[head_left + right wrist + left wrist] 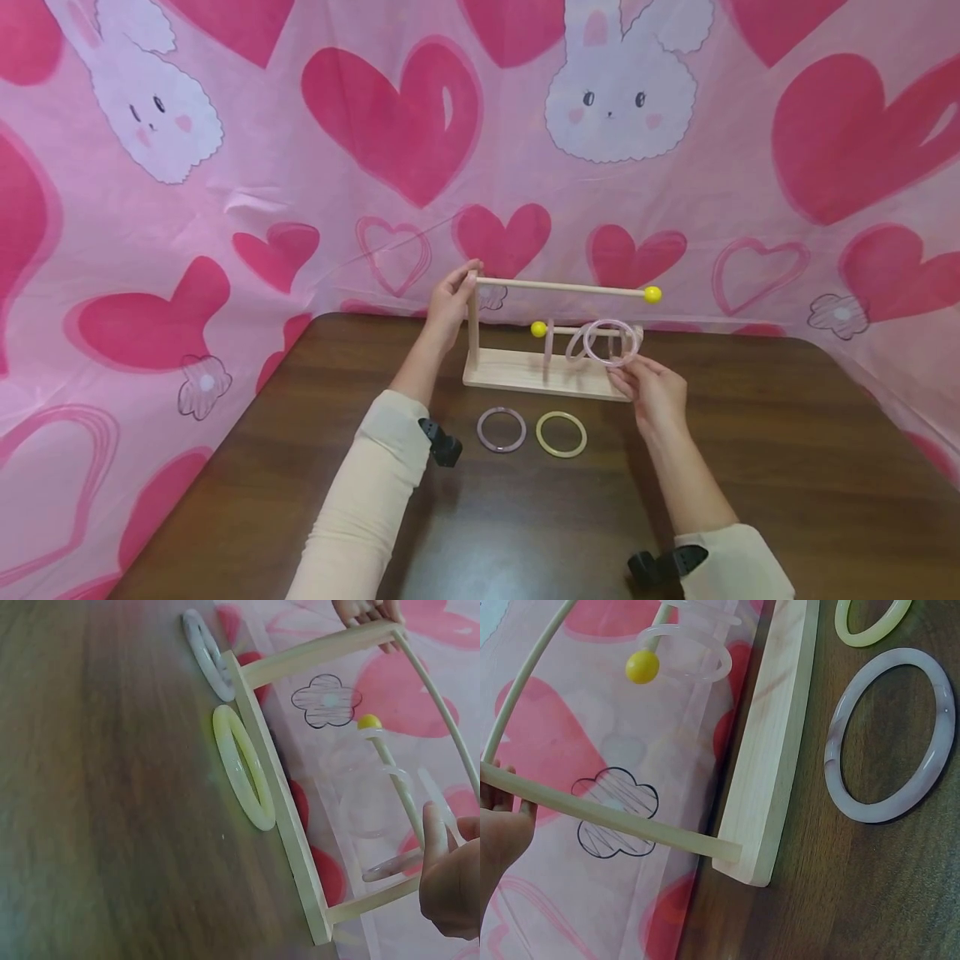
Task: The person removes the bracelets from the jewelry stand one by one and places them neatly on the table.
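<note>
Pink ring (611, 342) on the rack's (543, 372) lower rod, pinched by right hand (654, 392) fingers. Left hand (448, 302) grips the upright's top, apparently. Lilac ring (501, 430) and yellow ring (561, 434) on counter (787, 467), 6 o'clock of rack.

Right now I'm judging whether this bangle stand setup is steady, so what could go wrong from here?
The right hand pinches a pink bangle on the lower rod, beside bangles already hung; a tug might slide those off past the yellow ball end. The left hand holds only the top of the post, so the narrow wooden base could tip. The purple bangle and yellow bangle lie close in front and may get knocked.
</note>
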`<state>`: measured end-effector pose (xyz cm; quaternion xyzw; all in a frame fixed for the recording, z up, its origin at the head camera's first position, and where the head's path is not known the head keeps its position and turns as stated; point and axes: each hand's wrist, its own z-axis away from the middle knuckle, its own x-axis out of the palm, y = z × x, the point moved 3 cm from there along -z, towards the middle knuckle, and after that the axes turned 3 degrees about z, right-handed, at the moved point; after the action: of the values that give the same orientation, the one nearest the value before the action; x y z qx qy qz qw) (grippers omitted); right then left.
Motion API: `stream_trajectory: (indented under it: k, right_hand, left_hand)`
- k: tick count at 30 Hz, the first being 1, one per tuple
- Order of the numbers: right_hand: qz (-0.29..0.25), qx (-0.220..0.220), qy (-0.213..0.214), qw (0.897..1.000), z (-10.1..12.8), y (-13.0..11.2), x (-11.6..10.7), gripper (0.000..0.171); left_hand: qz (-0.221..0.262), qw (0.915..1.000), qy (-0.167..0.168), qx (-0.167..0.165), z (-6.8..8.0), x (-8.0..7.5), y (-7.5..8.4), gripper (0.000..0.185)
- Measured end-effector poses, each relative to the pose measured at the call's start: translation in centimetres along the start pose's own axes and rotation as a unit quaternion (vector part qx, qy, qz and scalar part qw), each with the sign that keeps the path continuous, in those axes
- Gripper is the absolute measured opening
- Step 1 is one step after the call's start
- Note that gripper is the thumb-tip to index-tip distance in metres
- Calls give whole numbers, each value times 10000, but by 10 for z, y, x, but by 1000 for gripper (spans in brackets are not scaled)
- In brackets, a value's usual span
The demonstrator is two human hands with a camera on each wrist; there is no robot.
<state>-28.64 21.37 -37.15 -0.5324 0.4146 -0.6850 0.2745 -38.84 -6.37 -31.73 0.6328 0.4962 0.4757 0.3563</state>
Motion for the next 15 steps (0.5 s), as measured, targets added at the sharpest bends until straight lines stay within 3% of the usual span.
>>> stream_trajectory:
  k: [9, 15]
  right_hand:
    - [646, 421, -592, 9953, 9, 11, 0, 33]
    - [1344, 571, -808, 9860, 14, 16, -3, 16]
  left_hand:
    - [16, 10000, 24, -2, -1, -2, 0, 36]
    - [27, 10000, -9, 72, -1, -1, -1, 35]
